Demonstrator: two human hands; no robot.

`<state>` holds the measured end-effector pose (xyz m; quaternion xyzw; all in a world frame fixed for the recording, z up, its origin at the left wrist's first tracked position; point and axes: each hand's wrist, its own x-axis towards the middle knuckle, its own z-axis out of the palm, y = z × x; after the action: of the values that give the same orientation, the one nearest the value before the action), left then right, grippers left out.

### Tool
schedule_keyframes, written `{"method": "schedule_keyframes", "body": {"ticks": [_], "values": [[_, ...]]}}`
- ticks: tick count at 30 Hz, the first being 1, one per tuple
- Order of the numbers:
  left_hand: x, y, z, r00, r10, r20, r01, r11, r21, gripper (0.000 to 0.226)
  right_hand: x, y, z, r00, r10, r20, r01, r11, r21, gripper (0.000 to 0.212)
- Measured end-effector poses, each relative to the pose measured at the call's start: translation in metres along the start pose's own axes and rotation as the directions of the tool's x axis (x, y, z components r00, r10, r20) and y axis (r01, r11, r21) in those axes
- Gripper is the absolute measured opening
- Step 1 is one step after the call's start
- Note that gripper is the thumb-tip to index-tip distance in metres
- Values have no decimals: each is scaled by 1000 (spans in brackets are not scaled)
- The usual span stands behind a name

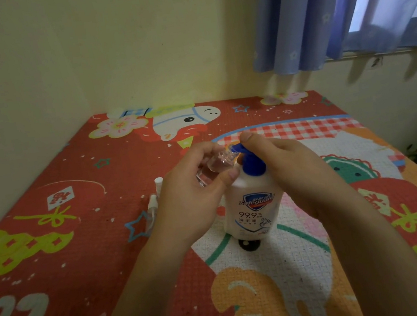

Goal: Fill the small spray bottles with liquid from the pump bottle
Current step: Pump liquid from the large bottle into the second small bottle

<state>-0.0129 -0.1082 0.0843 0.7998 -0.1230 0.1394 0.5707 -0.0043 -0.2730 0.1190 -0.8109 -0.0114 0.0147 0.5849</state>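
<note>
Left hand (191,195) holding small spray bottle (219,163) at blue nozzle, right hand (291,161) on pump bottle (253,210)

Pump bottle (252,205) stood mid-mat (55,262). Small spray bottle (219,163) was tilted at its nozzle, upper left. Two spray heads (155,197) lay further left.
</note>
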Motion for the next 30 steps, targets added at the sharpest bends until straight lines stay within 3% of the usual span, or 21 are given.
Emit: {"method": "schedule_keyframes", "body": {"ticks": [20, 25, 30], "values": [[-1, 4, 1, 1000, 7, -25, -7, 1000, 1, 25, -6, -6, 5, 1000, 28, -10, -28, 1000, 4, 38], [-1, 6, 2, 999, 17, -33, -17, 1000, -2, 24, -4, -6, 6, 997, 76, -27, -76, 997, 8, 64], [-1, 6, 2, 999, 17, -35, -17, 1000, -9, 24, -3, -4, 5, 996, 78, -33, -77, 997, 11, 63]]}}
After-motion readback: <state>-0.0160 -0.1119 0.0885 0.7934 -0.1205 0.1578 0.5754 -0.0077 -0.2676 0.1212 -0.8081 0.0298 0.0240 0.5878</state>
